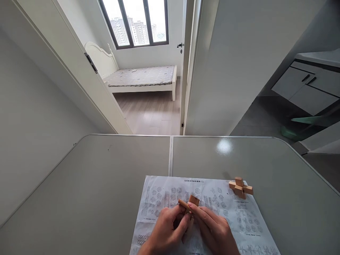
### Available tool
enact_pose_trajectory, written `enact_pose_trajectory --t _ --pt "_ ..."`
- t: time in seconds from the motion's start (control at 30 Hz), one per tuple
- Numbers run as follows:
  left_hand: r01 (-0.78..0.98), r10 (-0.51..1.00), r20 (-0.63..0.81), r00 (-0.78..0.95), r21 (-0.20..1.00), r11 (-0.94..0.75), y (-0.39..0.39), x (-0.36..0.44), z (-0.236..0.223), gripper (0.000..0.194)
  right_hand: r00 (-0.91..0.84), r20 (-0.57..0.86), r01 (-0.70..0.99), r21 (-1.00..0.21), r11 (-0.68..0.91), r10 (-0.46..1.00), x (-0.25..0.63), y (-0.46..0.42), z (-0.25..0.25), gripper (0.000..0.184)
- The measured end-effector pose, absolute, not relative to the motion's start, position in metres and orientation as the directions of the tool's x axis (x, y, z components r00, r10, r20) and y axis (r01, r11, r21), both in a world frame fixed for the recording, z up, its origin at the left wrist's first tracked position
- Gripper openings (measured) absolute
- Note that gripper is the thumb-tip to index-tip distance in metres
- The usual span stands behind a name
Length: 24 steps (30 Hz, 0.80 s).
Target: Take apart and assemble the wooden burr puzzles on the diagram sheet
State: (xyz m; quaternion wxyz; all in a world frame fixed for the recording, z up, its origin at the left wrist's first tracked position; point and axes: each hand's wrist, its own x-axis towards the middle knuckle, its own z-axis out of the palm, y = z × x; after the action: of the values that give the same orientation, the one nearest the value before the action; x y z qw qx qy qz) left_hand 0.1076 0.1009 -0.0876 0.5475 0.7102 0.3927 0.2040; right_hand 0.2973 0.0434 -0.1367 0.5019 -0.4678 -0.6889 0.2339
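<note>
Above a printed diagram sheet (156, 219), my left hand (168, 228) and my right hand (214, 226) meet with wooden puzzle pieces (194, 200) between them. My left thumb and fingers are closed around the lower part of the pieces. Fingers of my right hand press on the pieces from the right side. One flat stick and one squarish block end stick up above the fingertips; the rest is hidden by my hands. An assembled wooden burr puzzle (239, 188) of crossed blocks rests on the sheet's upper right corner.
The grey table (106, 191) has a seam (170, 156) down its middle and rounded far corners. Past its far edge, a doorway opens on a room with a bed (143, 76) under a window (138, 23). A white cabinet (305, 83) stands at the right.
</note>
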Motion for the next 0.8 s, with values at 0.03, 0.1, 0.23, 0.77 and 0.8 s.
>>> enact_pose_trajectory --t 0.03,0.1,0.23,0.77,0.8 --pt "0.330 0.783 -0.138 0.607 0.940 -0.090 0.101 0.107 -0.087 0.037 -0.054 0.482 0.409 -0.788 0.460 0.875 0.297 0.044 -0.135 0.049" --pt "0.306 0.787 -0.131 0.602 0.949 -0.076 0.101 0.107 -0.087 0.038 -0.050 0.492 0.411 -0.783 0.467 0.869 0.296 0.044 -0.134 0.047" --pt "0.195 0.834 -0.153 0.530 0.979 0.055 0.103 0.107 -0.089 0.044 -0.018 0.455 0.454 -0.789 0.413 0.890 0.295 0.041 -0.138 0.051" --pt "-0.011 0.923 -0.272 0.273 0.958 0.285 0.104 0.109 -0.102 0.055 -0.126 0.354 0.758 -0.568 0.320 0.927 0.294 0.039 -0.144 0.081" --pt "-0.012 0.924 -0.264 0.276 0.960 0.278 0.104 0.109 -0.101 0.054 -0.134 0.359 0.755 -0.566 0.330 0.923 0.295 0.040 -0.144 0.070"
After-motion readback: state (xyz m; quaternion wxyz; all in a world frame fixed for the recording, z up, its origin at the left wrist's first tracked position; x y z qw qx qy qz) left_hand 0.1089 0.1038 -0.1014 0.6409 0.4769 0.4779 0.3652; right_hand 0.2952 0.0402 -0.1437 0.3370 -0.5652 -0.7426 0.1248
